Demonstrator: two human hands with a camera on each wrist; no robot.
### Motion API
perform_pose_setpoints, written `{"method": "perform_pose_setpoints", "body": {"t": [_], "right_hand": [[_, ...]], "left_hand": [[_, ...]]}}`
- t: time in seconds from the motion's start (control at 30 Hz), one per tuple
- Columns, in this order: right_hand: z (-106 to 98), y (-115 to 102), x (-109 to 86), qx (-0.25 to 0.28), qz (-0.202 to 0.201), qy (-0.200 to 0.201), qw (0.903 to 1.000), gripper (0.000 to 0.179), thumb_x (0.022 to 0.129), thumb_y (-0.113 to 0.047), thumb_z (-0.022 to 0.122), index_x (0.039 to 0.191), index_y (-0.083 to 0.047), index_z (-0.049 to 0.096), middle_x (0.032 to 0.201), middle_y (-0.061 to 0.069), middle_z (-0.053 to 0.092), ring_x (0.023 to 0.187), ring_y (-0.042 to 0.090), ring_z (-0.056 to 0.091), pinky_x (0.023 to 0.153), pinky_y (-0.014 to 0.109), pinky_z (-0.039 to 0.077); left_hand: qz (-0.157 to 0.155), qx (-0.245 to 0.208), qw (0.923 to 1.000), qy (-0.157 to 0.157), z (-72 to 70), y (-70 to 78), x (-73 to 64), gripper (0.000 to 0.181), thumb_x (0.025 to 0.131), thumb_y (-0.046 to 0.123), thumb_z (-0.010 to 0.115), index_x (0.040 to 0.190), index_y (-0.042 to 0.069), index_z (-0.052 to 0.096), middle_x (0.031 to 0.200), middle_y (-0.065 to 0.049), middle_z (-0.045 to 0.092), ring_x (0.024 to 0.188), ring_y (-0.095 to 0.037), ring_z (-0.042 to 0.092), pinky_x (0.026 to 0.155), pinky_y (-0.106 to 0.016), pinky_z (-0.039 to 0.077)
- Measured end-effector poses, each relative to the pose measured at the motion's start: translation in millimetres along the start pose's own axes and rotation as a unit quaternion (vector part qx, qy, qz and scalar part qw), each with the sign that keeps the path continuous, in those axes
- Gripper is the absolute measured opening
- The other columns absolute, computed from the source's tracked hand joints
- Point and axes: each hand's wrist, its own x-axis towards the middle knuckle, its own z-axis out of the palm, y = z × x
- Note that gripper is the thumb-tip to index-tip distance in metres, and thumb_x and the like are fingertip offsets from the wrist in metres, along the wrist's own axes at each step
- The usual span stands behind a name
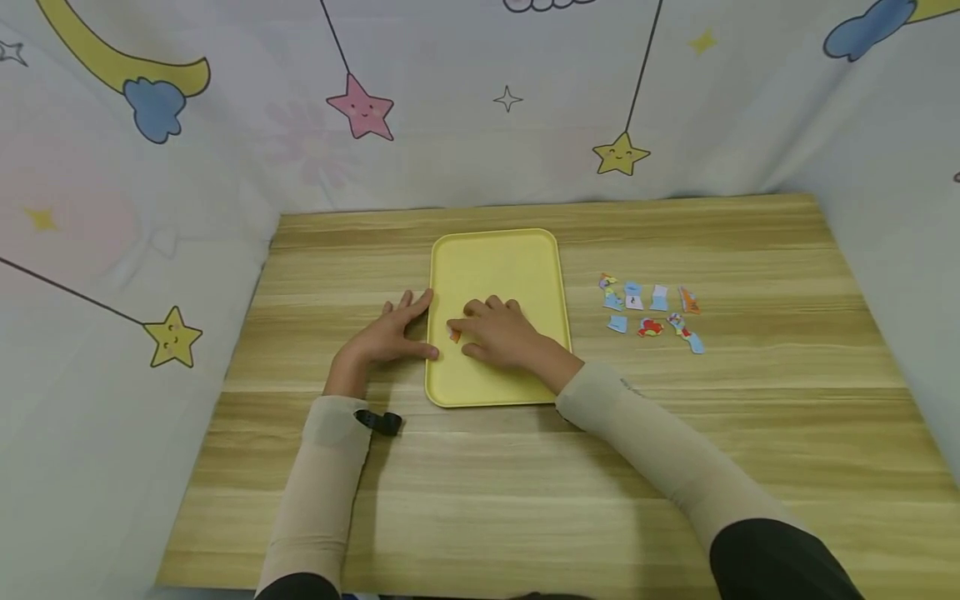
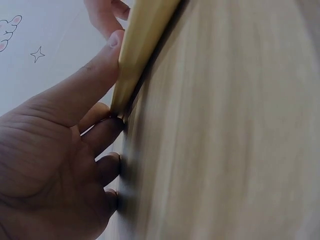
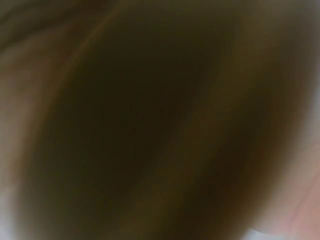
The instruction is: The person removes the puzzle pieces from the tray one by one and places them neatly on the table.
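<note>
A yellow tray lies on the wooden table. My left hand is at its left side with fingers spread, thumb and forefinger touching the rim. In the left wrist view the thumb lies against the tray's edge, and the other fingertips rest low beside it. Over the tray, my right hand reaches in from the right. Its extended forefinger touches a small colourful puzzle piece near the tray's left side, partly covered by the hand. The right wrist view is dark and blurred.
Right of the tray, several cut puzzle pieces lie in two loose rows, among them a red one, a blue-and-white one and an orange one. A white curtain with stars hangs behind the table.
</note>
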Motion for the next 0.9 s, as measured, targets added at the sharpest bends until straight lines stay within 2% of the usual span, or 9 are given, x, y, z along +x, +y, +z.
{"method": "perform_pose_setpoints", "body": {"t": [0.17,0.33,0.57,0.77,0.9], "right_hand": [[0.4,-1.7,-0.1,-0.002,-0.004,0.003,1.0,0.046,0.107,-0.038,0.064,0.149,-0.022,0.062,0.151,0.004,0.055,0.13,0.031,0.051,0.105,0.056,0.044],[2.0,-4.4,1.6,0.013,-0.02,-0.001,0.9997,0.034,0.108,-0.034,0.064,0.139,-0.02,0.065,0.153,-0.002,0.056,0.125,0.027,0.053,0.104,0.053,0.044],[1.1,-7.5,0.0,-0.018,-0.028,-0.019,0.9992,0.043,0.11,-0.035,0.059,0.151,-0.021,0.059,0.162,0.003,0.048,0.132,0.029,0.049,0.104,0.054,0.045],[2.4,-6.2,-0.8,-0.015,-0.039,0.006,0.9991,0.026,0.11,-0.028,0.061,0.131,-0.017,0.07,0.14,0.003,0.062,0.122,0.027,0.055,0.1,0.051,0.048],[2.6,-5.9,-1.7,-0.01,-0.043,0.017,0.9989,0.019,0.109,-0.025,0.062,0.122,-0.015,0.071,0.127,0.004,0.064,0.115,0.026,0.058,0.099,0.05,0.047]], "left_hand": [[-0.002,-0.007,1.0,0.001,-0.1,-1.4,1.0,0.116,0.085,0.04,0.09,0.171,0.03,0.013,0.174,-0.016,-0.014,0.154,-0.05,-0.025,0.12,-0.075,-0.007],[-0.003,-0.004,1.0,-0.001,-0.7,-1.3,0.7,0.115,0.086,0.041,0.089,0.171,0.03,0.013,0.174,-0.016,-0.014,0.154,-0.05,-0.025,0.12,-0.076,-0.006],[-0.004,-0.003,1.0,-0.003,-0.6,-0.3,-0.2,0.115,0.087,0.041,0.088,0.171,0.029,0.011,0.174,-0.016,-0.016,0.154,-0.05,-0.026,0.12,-0.077,-0.006],[-0.006,-0.012,0.9999,-0.003,-0.3,1.4,-0.2,0.115,0.087,0.039,0.089,0.171,0.029,0.011,0.174,-0.015,-0.016,0.154,-0.049,-0.027,0.122,-0.073,-0.007],[-0.003,-0.007,1.0,-0.001,0.2,0.5,1.2,0.115,0.086,0.039,0.089,0.171,0.028,0.012,0.174,-0.016,-0.014,0.154,-0.049,-0.026,0.123,-0.072,-0.007]]}}
